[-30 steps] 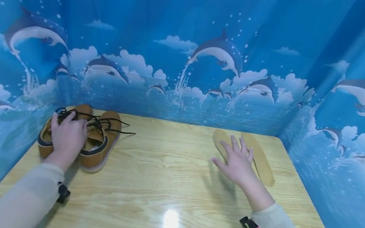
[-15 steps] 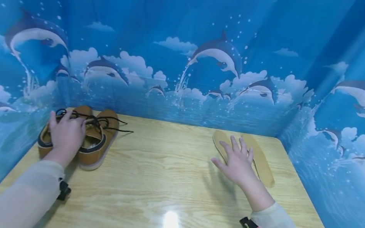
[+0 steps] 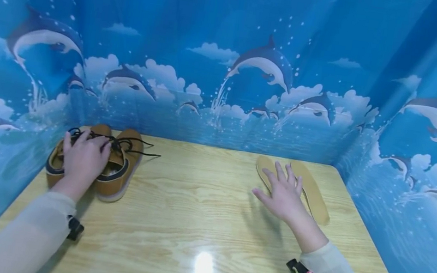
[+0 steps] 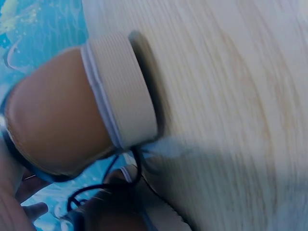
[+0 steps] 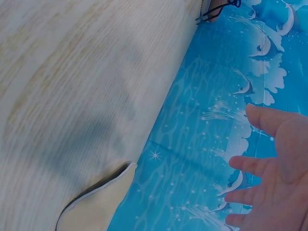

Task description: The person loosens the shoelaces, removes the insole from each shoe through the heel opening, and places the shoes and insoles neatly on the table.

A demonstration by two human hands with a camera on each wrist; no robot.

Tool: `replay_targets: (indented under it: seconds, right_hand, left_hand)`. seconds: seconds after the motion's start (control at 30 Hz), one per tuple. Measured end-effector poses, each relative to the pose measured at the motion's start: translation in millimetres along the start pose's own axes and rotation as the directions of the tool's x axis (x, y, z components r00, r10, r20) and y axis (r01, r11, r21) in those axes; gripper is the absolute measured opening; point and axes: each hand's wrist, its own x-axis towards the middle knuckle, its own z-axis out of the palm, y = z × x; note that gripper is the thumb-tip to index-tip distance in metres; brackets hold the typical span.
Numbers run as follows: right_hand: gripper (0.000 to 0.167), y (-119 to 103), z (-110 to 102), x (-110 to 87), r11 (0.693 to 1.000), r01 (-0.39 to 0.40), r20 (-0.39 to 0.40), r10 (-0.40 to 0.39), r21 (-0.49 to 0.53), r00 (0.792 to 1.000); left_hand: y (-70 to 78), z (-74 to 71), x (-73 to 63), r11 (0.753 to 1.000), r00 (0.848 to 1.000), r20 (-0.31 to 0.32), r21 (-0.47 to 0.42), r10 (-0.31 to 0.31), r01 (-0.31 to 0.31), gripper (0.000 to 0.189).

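A pair of brown lace-up shoes stands side by side at the back left of the table. My left hand [image 3: 83, 159] lies over the left shoe [image 3: 55, 172] and the inner side of the right shoe [image 3: 113, 189], fingers spread and slightly bent. In the left wrist view a brown heel [image 4: 57, 115] with a pale sole is close up; how firmly the hand touches it is hard to see. My right hand [image 3: 283, 197] hovers with spread fingers over two tan insoles, a left insole [image 3: 263, 163] and a right insole [image 3: 315, 198], holding nothing.
Both items are on a light wood-grain table [image 3: 193, 198], with a bright reflection near the front. A blue dolphin-print curtain [image 3: 201, 22] encloses the back and both sides. Black shoelaces [image 3: 149, 154] trail rightward from the right shoe.
The right shoe has shifted slightly left and back, its laces with it. My left thumb and fingers have spread a little. The right hand and insoles have stayed put.
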Motion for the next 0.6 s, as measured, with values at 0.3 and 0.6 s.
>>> replay_targets:
  seconds: [0.3,0.6]
  right_hand:
    - [0.074,-1.0,-3.9,4.0,1.000,-0.002,-0.010,0.002,-0.016,1.000]
    - [0.073,-0.1,-8.4,2.1,1.000,-0.015,-0.004,0.015,-0.016,1.000]
  left_hand:
    - [24.6,-8.8,-12.2,0.993,0.992,-0.064,-0.039,0.105,-0.108,0.035]
    - [47.4,-18.1,-30.9,0.981,0.980,-0.075,-0.055,0.182,-0.186,0.041]
